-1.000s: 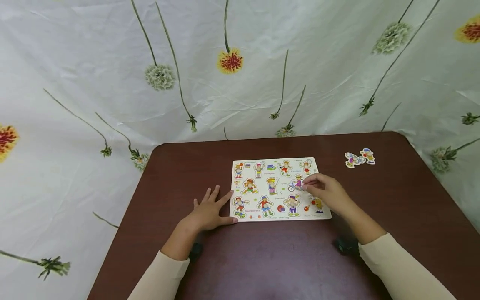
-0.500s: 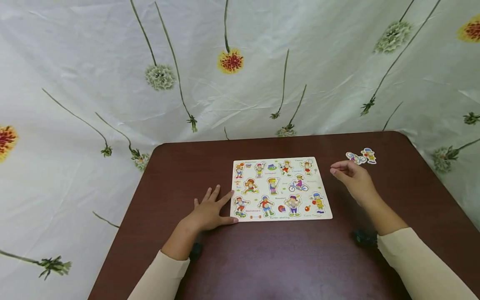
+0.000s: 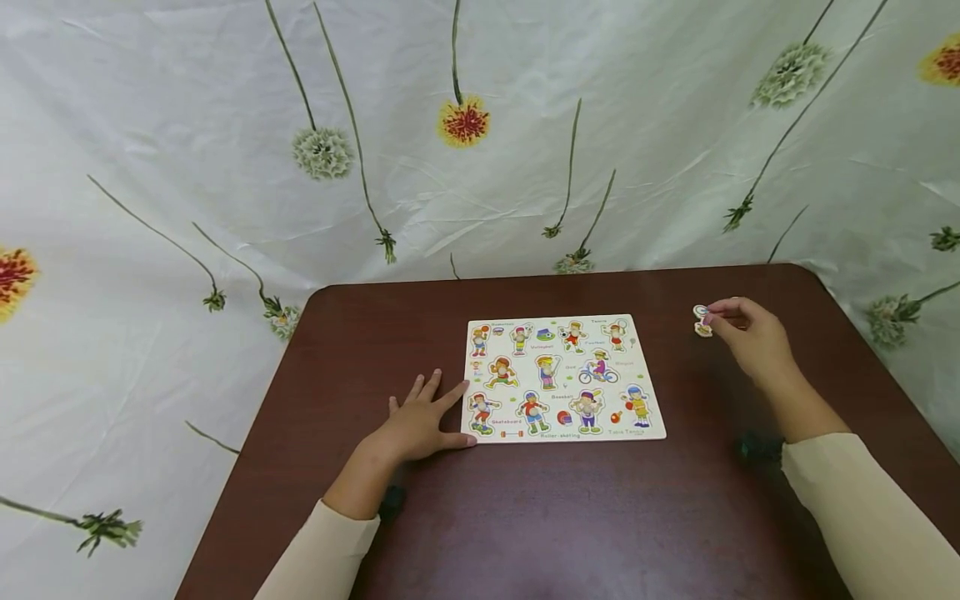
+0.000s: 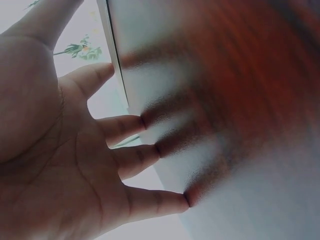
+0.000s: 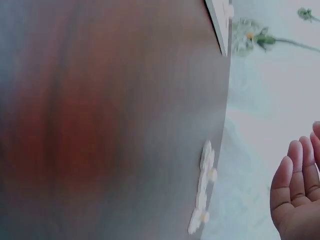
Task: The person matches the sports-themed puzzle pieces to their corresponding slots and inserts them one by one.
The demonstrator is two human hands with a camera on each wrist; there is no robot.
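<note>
Head view over one dark brown wooden table [image 3: 570,517] backed by one white flower-printed cloth [image 3: 225,125]. At table centre, one white rectangular wooden puzzle board [image 3: 564,377] printed with cartoon sports figures, lying flat; figures too small for a sure count. Left hand [image 3: 417,423] flat on the table at the board's 8 o'clock corner, fingers straight and spread, index fingertip touching the board's left edge; four fingertips pressed on the surface in the left wrist view. Right hand [image 3: 750,337] at the board's 2 o'clock, well apart from it, fingertips over small cut-out cartoon puzzle pieces [image 3: 702,320] lying near the table's far right edge. One piece partly visible, any others hidden; pinching or merely touching: cannot tell. In the right wrist view, fingers close together beside pale pieces [image 5: 204,190].
</note>
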